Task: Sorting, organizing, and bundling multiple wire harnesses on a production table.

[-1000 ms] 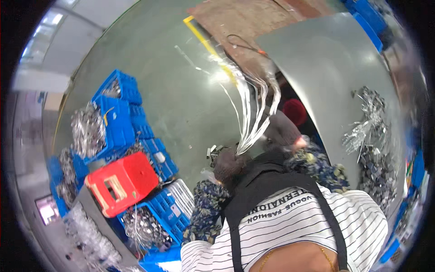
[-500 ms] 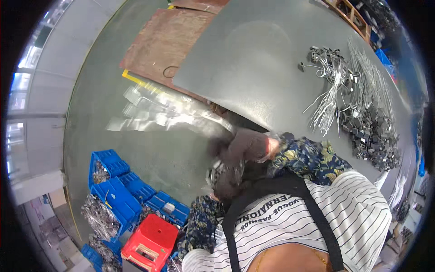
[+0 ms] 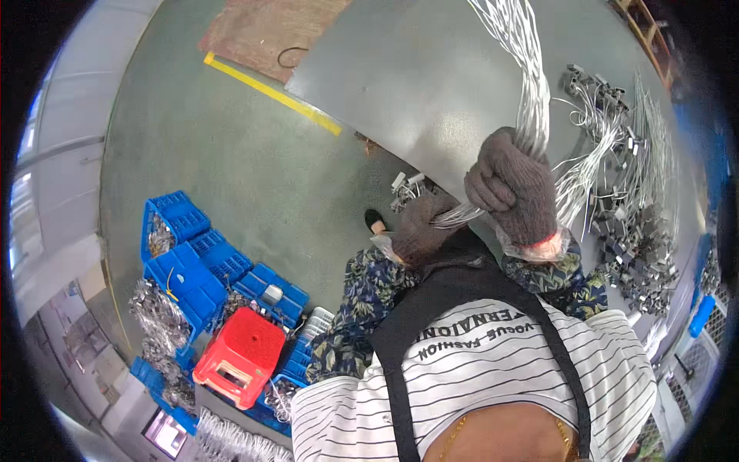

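Note:
Both hands wear dark brown knit gloves. My right hand [image 3: 512,189] is closed around a thick bundle of white-grey cables [image 3: 533,96], over the near part of the grey tabletop [image 3: 416,77]. From that fist the strands run away toward the far edge of view. My left hand [image 3: 419,235], close to my apron, is wrapped round the nearer stretch of the same bundle. Small grey and white block-like ends [image 3: 408,187] stick out just beyond the left glove. The fingertips of the left hand are partly hidden.
On the tabletop's right side lie more cables [image 3: 589,158] and a heap of dark block-like parts [image 3: 635,250]. At my left stand blue crates [image 3: 185,281] holding metallic-looking pieces, and a red stool [image 3: 246,346]. Yellow tape [image 3: 273,92] marks the floor beside a brown board [image 3: 250,35].
The cable bundle, blurred and stretched out over the floor at the left, now extends over the tabletop. My right hand has moved right and away from me; the left has moved right and farther out.

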The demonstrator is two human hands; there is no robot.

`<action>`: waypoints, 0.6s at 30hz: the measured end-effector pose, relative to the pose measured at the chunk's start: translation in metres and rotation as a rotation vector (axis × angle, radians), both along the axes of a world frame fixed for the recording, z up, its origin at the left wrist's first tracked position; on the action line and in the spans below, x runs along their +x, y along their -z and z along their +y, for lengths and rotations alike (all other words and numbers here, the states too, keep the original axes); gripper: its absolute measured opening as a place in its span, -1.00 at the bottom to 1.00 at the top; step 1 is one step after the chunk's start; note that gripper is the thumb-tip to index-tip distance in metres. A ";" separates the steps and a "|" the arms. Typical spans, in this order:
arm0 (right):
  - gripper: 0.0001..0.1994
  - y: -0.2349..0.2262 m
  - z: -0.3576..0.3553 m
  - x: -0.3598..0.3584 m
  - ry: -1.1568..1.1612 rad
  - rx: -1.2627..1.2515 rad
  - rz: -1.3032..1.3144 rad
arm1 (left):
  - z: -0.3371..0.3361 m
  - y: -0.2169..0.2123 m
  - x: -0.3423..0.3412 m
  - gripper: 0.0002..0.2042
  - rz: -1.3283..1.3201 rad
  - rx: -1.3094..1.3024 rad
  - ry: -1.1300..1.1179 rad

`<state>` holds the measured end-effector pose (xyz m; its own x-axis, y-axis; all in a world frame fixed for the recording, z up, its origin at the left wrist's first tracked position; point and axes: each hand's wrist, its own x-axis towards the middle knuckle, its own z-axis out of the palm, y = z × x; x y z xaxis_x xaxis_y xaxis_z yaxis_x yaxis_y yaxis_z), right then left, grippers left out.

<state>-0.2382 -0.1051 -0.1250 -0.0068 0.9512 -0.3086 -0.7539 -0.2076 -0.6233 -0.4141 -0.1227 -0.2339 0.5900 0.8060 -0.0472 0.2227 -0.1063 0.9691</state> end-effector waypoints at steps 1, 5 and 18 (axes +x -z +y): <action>-0.77 -0.009 0.000 -0.009 0.016 -0.092 -0.073 | -0.008 -0.004 -0.005 -0.73 0.005 -0.413 0.027; -0.74 0.017 -0.009 -0.024 0.275 -0.299 -0.154 | -0.019 0.079 -0.008 -0.74 0.014 0.033 0.074; -0.67 -0.082 -0.031 -0.092 0.532 0.925 -0.268 | 0.041 0.057 -0.046 -0.74 -0.460 -1.013 0.328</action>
